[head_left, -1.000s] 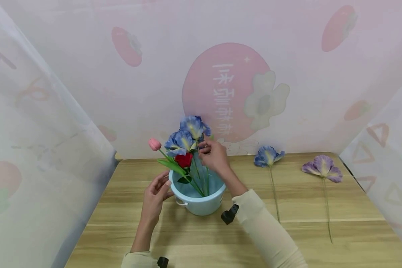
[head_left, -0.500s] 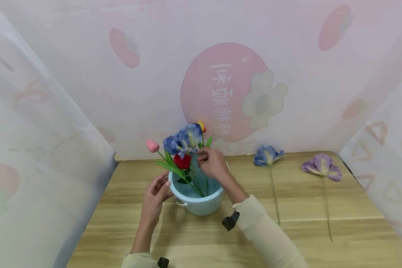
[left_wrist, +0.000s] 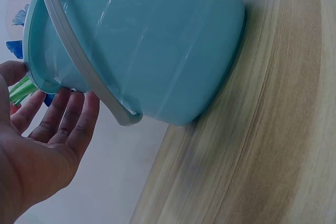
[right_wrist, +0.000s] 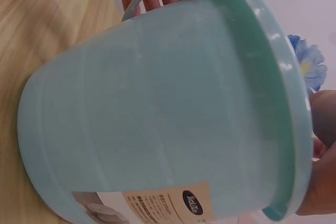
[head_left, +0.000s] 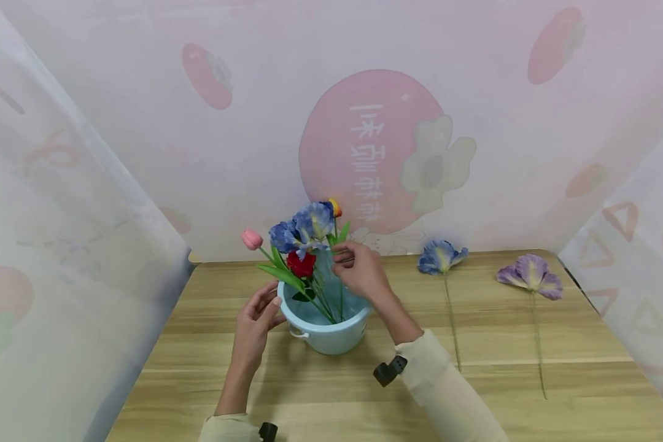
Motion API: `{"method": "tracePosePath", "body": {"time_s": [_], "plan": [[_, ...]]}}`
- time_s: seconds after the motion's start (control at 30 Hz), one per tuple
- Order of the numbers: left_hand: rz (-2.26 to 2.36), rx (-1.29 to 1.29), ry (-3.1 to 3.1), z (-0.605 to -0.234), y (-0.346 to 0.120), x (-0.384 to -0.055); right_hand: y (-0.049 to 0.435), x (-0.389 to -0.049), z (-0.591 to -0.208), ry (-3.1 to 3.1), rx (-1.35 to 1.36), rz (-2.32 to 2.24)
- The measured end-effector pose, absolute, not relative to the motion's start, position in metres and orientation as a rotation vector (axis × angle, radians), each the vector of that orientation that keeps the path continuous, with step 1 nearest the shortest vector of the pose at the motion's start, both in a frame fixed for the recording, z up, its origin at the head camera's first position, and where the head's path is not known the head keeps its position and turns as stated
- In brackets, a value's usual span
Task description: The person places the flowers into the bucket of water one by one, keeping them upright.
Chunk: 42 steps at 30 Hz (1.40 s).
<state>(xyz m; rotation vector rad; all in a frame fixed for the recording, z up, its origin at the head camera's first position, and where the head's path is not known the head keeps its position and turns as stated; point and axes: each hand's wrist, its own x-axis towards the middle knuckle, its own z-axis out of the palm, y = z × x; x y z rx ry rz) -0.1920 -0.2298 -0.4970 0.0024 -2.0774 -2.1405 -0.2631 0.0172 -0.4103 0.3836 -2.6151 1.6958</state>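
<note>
A light-blue bucket (head_left: 331,341) stands upright, holding several artificial flowers: blue irises (head_left: 312,224), a pink tulip (head_left: 252,239), a red rose (head_left: 301,264) and a yellow-orange flower (head_left: 336,207), partly hidden behind the irises. My left hand (head_left: 256,319) touches the bucket's left side, thumb at the rim; in the left wrist view its fingers (left_wrist: 71,114) reach fairly straight to the wall. Over the bucket's right side is my right hand (head_left: 361,270), fingers loosely bent beside the stems, with nothing visible in them. In the right wrist view the bucket hides most of this hand.
On the wooden table (head_left: 188,368), a blue iris (head_left: 442,256) and a purple iris (head_left: 532,276) lie to the right, stems toward me. The bucket's handle (left_wrist: 79,59) hangs at its side. A printed curtain (head_left: 254,123) closes off the back.
My right hand has let go of the blue iris stem and drawn slightly down and right. The irises have leaned left, uncovering the yellow-orange flower. My left hand stays on the bucket.
</note>
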Motion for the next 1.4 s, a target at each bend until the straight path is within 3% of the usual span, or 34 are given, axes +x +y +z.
{"method": "tracePosePath", "body": {"time_s": [0.67, 1.4], "plan": [[-2.117, 0.011, -2.081, -0.498, -0.231, -0.193, 0.074, -0.241, -0.408, -2.458, 0.259, 1.895], [-2.139, 0.018, -2.079, -0.496, -0.229, -0.191, 0.158, -0.220, -0.440, -2.450, 0.083, 1.922]]}}
